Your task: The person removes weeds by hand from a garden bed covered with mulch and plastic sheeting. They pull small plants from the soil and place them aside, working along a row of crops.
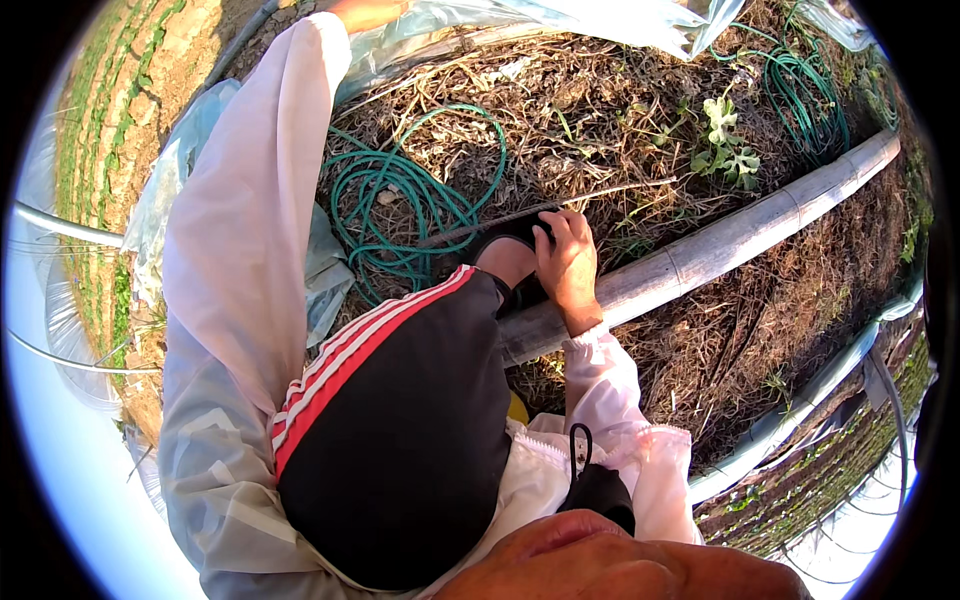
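Observation:
My left hand (367, 11) is cut off by the top edge, beside the translucent plastic film (465, 16); its fingers are largely out of view. My right hand (568, 262) reaches down at a black shoe (517, 225), fingers bent, wrist over a thick bamboo pole (720, 240). Whether it grips the shoe is unclear. A thin stick (615, 192) lies just beyond its fingertips, crossing a loose coil of green rope (409, 202) left of the shoe. My bent knee in black trousers (405, 420) with red and white stripes fills the middle.
Dry straw and stems (600, 97) cover the soil. A leafy plant (721, 139) grows beyond the pole, near a second green rope coil (810, 97). Rolled plastic film (795, 405) runs along the lower right. Pale hoops (67, 225) and crop rows (97, 150) stand at the left.

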`<move>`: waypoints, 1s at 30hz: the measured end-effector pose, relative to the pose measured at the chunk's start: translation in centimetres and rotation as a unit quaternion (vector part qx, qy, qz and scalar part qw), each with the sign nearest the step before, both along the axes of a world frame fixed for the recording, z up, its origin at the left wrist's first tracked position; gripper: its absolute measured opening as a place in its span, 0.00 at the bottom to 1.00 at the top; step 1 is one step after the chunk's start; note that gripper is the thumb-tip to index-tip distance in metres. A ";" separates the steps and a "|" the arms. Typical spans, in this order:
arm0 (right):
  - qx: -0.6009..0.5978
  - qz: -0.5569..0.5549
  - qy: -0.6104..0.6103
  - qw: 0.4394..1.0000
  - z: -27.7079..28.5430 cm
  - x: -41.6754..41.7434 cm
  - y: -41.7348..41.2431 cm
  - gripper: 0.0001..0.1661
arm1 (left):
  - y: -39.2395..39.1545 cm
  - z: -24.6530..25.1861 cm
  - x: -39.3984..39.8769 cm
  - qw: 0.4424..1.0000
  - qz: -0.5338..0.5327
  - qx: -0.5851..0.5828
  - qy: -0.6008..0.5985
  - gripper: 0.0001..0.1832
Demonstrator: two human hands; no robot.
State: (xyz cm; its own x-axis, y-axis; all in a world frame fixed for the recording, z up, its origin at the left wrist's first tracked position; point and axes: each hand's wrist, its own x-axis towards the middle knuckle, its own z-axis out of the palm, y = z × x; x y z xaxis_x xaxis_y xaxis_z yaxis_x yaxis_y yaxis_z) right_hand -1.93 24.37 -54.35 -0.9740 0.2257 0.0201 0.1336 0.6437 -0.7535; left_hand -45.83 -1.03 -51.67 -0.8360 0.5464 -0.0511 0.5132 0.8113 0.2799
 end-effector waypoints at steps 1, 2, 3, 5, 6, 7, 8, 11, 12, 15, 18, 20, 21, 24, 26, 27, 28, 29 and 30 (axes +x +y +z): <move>0.001 0.000 0.002 1.000 -0.1 0.0 -0.1 0.13 | 0.8 -0.3 2.1 0.999 -0.016 -0.021 -0.028 0.27; 0.018 -0.010 -0.006 1.000 -0.5 0.3 0.8 0.13 | 4.1 -0.1 5.5 0.996 -0.032 -0.052 -0.070 0.26; 0.023 -0.014 -0.005 1.000 -0.6 0.4 1.1 0.13 | 6.1 1.2 9.1 0.989 -0.043 -0.096 -0.106 0.25; 0.035 -0.022 -0.004 0.999 -0.9 1.0 1.4 0.13 | 8.0 -0.3 15.1 0.980 -0.075 -0.078 -0.170 0.21; 0.024 -0.019 -0.004 1.000 -0.7 1.1 0.4 0.13 | 7.6 1.0 17.7 0.969 -0.066 -0.105 -0.212 0.20; 0.031 -0.010 -0.003 0.999 -0.9 1.5 -0.1 0.16 | 7.5 1.4 19.4 0.957 -0.061 -0.120 -0.256 0.20; 0.037 -0.006 -0.005 0.999 -0.8 1.7 -0.8 0.18 | 6.8 1.1 20.3 0.961 -0.070 -0.114 -0.242 0.20; 0.067 -0.023 0.002 0.997 -1.8 2.4 -1.7 0.23 | 7.0 1.6 19.3 0.955 -0.095 -0.121 -0.254 0.25; 0.080 -0.038 0.007 0.996 -2.0 2.3 -1.8 0.23 | 7.5 3.0 18.0 0.962 -0.035 -0.070 -0.260 0.26; 0.117 -0.073 0.023 0.990 -2.8 1.6 -2.6 0.21 | 6.7 2.9 13.6 0.977 0.136 0.163 -0.022 0.26; 0.149 -0.103 0.033 0.983 -2.6 0.3 -3.7 0.20 | 1.8 -0.8 7.1 0.973 0.192 0.002 0.130 0.29; 0.146 -0.115 0.016 0.982 -2.8 0.2 -3.6 0.19 | 1.9 -0.9 5.9 0.976 0.215 0.000 0.017 0.28; 0.147 -0.121 0.006 0.982 -3.0 0.3 -3.4 0.19 | 2.2 -1.0 5.8 0.974 0.227 -0.023 -0.002 0.27; 0.130 -0.119 0.007 0.984 -3.1 0.2 -3.1 0.18 | 2.6 -2.1 6.4 0.965 0.252 -0.073 -0.022 0.20; 0.121 -0.123 -0.002 0.985 -2.9 0.2 -3.3 0.17 | 2.6 -2.5 8.1 0.969 0.233 -0.082 -0.021 0.12; 0.125 -0.127 -0.007 0.984 -2.8 0.2 -3.2 0.17 | 3.0 -2.3 9.4 0.972 0.214 -0.088 -0.039 0.10; 0.128 -0.130 -0.011 0.983 -2.8 0.1 -3.3 0.17 | 3.4 -2.6 10.5 0.975 0.208 -0.076 -0.024 0.08; 0.130 -0.133 -0.014 0.982 -2.7 0.1 -3.3 0.17 | 3.5 -2.8 11.5 0.981 0.177 -0.073 -0.041 0.07; 0.133 -0.135 -0.010 0.982 -2.8 0.0 -3.5 0.17 | 3.2 -3.2 11.9 0.983 0.160 -0.074 -0.042 0.06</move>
State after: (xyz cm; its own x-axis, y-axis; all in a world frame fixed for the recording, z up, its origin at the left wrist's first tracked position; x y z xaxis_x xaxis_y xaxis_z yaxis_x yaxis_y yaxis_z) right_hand -1.89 20.85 -57.13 -0.8801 0.4651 0.0954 0.3392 0.7565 -0.5592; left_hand -33.90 2.21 -54.84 -0.9531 0.2379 -0.1873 0.2054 0.9624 0.1777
